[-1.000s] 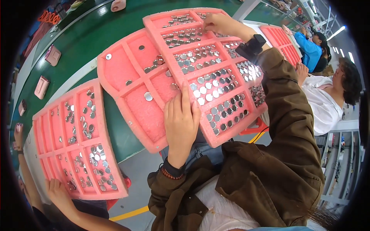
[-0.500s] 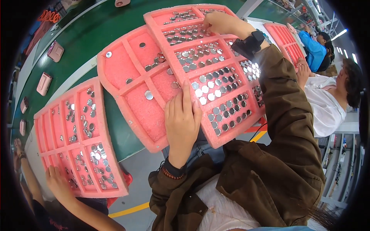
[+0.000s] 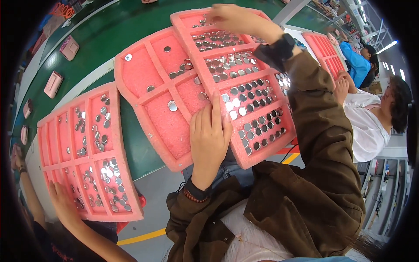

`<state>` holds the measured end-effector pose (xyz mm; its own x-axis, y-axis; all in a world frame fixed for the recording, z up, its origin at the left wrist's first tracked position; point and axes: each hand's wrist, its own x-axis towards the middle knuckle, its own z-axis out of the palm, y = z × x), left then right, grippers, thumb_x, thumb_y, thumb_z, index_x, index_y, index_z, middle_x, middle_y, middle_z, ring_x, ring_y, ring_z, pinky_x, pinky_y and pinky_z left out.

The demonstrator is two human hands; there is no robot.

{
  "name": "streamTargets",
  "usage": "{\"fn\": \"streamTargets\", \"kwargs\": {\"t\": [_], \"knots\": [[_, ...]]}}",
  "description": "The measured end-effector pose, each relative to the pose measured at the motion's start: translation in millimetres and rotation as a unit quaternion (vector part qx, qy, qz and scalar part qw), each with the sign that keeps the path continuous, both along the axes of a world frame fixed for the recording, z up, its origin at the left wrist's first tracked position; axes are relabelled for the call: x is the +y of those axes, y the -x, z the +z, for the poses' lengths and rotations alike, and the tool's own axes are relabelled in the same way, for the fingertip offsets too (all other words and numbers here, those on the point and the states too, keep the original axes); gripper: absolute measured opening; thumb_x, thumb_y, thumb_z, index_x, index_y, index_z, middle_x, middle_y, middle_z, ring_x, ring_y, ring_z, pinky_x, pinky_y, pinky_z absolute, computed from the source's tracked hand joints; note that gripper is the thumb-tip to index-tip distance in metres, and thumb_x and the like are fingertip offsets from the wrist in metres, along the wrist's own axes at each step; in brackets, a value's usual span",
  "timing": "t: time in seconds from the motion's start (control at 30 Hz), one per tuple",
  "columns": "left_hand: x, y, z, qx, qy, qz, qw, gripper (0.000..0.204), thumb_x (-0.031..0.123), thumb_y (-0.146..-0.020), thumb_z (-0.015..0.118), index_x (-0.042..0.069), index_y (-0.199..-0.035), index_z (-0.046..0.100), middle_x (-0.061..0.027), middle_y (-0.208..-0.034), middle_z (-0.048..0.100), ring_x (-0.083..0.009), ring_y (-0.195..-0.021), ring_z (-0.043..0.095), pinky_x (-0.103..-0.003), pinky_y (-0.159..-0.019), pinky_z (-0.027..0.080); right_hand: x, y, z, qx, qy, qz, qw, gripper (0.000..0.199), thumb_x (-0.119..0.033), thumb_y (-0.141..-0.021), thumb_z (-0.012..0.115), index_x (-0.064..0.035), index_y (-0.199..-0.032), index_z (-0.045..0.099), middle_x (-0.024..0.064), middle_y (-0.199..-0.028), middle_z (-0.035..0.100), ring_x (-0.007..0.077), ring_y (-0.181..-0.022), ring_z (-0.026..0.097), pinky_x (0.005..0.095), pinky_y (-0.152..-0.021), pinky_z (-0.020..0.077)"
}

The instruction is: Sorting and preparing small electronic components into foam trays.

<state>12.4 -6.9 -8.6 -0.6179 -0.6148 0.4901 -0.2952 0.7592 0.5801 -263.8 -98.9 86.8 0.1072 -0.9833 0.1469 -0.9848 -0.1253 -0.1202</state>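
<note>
Resting flat with its fingers spread, the left hand (image 3: 209, 139) lies open on the near edge of a pink foam tray with ribbed compartments full of small round silver metal discs (image 3: 244, 83), pressing on the seam where that tray overlaps a second pink foam tray, nearly bare, with only a few discs scattered in it (image 3: 157, 91). The fuller tray lies tilted on top of the emptier one's right part, and both trays sit on the green table (image 3: 104, 39), their near ends jutting past its edge toward the person's lap. The right hand (image 3: 231, 17) reaches to the far end of the fuller tray, fingers curled down onto the foam at the top compartment; whether it pinches a disc there cannot be told. A black wristband (image 3: 275, 48) sits at the cuff of the brown jacket sleeve (image 3: 318, 131).

To the left, a third pink foam tray with discs heaped in several slots (image 3: 87, 153) hangs over the table edge, and another person's hand (image 3: 61, 201) touches its near rim. Small pink cases (image 3: 69, 47) lie farther back on the table. On the right, a person in a white top (image 3: 366, 126) sits beside another pink tray (image 3: 325, 50).
</note>
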Motion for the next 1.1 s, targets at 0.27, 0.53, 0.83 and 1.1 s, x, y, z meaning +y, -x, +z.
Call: {"fn": "streamTargets", "kwargs": {"t": [0.27, 0.53, 0.83, 1.1], "knots": [[0, -1, 3, 0.009, -0.007, -0.014, 1.000, 0.052, 0.012, -0.085, 0.058, -0.002, -0.134, 0.042, -0.0158, -0.096, 0.056, -0.0302, -0.086, 0.054, -0.040, -0.082, 0.045, -85, -97, -41, 0.111, -0.125, 0.079, 0.983, 0.017, -0.008, -0.078, 0.054, 0.0032, -0.087, 0.063, 0.0211, -0.090, 0.064, 0.0362, -0.084, 0.063, 0.0429, -0.071, 0.0506], [3, 2, 6, 0.006, -0.015, -0.030, 0.999, 0.051, 0.011, -0.086, 0.056, -0.004, -0.133, 0.042, -0.0174, -0.095, 0.055, -0.0314, -0.084, 0.052, -0.041, -0.081, 0.044, -93, -101, -57, 0.106, -0.100, 0.051, 0.988, 0.018, -0.006, -0.076, 0.053, 0.0039, -0.086, 0.065, 0.0242, -0.089, 0.065, 0.0381, -0.086, 0.063, 0.0442, -0.073, 0.0504], [2, 4, 3, 0.005, -0.013, -0.020, 1.000, 0.050, 0.012, -0.087, 0.056, -0.003, -0.132, 0.043, -0.0170, -0.096, 0.055, -0.0306, -0.088, 0.053, -0.041, -0.084, 0.044, -98, -68, -34, -0.043, -0.134, 0.055, 0.988, 0.017, -0.012, -0.072, 0.065, -0.0038, -0.086, 0.068, 0.0131, -0.085, 0.068, 0.0276, -0.079, 0.065, 0.0371, -0.069, 0.0505], [1, 0, 2, 0.003, -0.009, -0.017, 1.000, 0.051, 0.014, -0.086, 0.058, -0.002, -0.132, 0.043, -0.0155, -0.098, 0.055, -0.0292, -0.089, 0.054, -0.039, -0.084, 0.045, -95, 2, -15, -0.077, -0.028, -0.130, 0.988, 0.018, -0.010, -0.070, 0.067, -0.0031, -0.087, 0.068, 0.0097, -0.077, 0.068, 0.0214, -0.071, 0.065, 0.0304, -0.066, 0.0509]]}}
